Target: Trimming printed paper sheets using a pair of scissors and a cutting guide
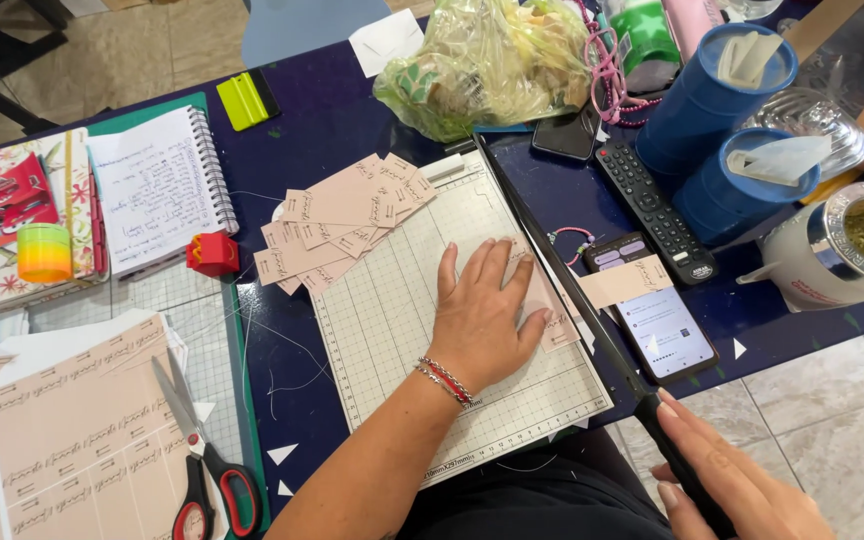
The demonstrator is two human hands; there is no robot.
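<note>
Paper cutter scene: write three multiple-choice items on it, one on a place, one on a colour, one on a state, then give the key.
1. Where does the left hand rest?
A. on the pink card on the paper cutter
B. on the notebook
C. on the remote

2. What colour are the scissors' handles?
A. green
B. red and black
C. white

3. How does the cutter's blade arm stand?
A. taken off
B. folded under the board
C. laid along the board's edge, its handle gripped by the right hand

Key: 1 A, the palm presses the pink card on the paper cutter; 2 B, the loops show red with black; 3 C, the fingers wrap the black handle.
</note>
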